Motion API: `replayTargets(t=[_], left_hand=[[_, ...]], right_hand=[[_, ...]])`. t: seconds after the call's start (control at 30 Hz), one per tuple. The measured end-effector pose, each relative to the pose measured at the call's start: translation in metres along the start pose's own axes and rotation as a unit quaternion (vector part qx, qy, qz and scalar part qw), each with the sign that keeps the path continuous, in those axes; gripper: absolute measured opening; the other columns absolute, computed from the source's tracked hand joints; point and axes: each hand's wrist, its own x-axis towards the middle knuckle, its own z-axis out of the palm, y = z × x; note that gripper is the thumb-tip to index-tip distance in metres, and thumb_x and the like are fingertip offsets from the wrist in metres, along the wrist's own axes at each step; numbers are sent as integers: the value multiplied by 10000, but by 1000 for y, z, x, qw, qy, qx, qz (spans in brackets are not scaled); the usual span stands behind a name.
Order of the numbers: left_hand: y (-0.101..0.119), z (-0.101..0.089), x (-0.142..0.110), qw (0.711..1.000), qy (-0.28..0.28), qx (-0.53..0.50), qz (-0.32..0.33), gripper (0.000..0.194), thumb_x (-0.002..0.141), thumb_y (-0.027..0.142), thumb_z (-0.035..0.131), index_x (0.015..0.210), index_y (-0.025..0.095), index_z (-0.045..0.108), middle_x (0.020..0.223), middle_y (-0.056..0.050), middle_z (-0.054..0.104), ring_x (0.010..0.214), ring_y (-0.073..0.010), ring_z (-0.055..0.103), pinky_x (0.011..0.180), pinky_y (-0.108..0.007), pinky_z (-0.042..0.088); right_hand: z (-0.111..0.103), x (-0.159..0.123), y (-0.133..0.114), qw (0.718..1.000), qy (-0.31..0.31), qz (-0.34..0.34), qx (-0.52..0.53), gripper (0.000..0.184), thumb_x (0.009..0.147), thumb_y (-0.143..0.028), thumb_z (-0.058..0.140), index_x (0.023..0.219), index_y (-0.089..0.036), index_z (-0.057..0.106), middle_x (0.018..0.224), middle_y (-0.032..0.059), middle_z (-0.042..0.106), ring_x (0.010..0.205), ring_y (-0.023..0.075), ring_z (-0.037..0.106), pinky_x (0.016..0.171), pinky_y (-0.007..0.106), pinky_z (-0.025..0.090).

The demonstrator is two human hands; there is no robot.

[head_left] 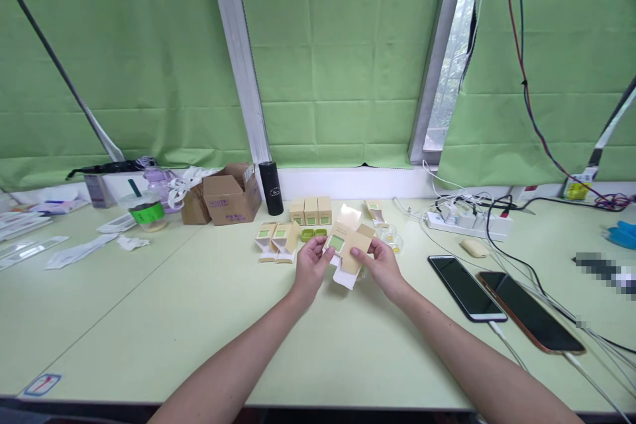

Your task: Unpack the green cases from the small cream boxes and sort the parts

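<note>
Between my two hands, above the table, is a small tan cardboard box [350, 244] with a green square on its face. Its end flaps stick out, and their white inner sides show at top and bottom. My left hand [312, 269] grips the left edge, thumb on the front. My right hand [385, 268] pinches the right side, thumb also on the front. Just behind stand several closed tan boxes [311, 211] in a row. Two boxes with open flaps [276, 240] lie to the left, beside small green containers [308, 234]. Clear round containers [390, 238] are partly hidden behind my right hand.
At the back left are a brown carton [232, 195], a black bottle [271, 188] and a drink cup [148, 213]. Two phones [467, 288] with cables lie on the right, near an earbud case [474, 248] and a white power strip [467, 224]. Another opened box [375, 213] lies behind.
</note>
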Motion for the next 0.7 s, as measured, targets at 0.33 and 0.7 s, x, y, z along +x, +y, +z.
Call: replayTargets(t=[0.33, 0.7], left_hand=[[-5, -3, 2, 998, -10, -46, -34, 403, 741, 408, 879, 985, 165, 668, 921, -62, 757, 822, -187, 707, 776, -303, 542], [16, 1, -15, 883, -6, 284, 372, 140, 892, 132, 701, 992, 225, 670, 1038, -65, 766, 985, -226, 666, 889, -409, 520]], right_hand=[[-2, 3, 3, 999, -9, 22, 38, 479, 648, -557, 891, 938, -208, 735, 943, 82, 794, 828, 274, 720, 701, 377, 573], [-5, 9, 10, 993, 56, -99, -42, 411, 706, -459, 836, 1022, -240, 692, 1063, 82, 769, 1027, 291, 690, 885, 419, 558]])
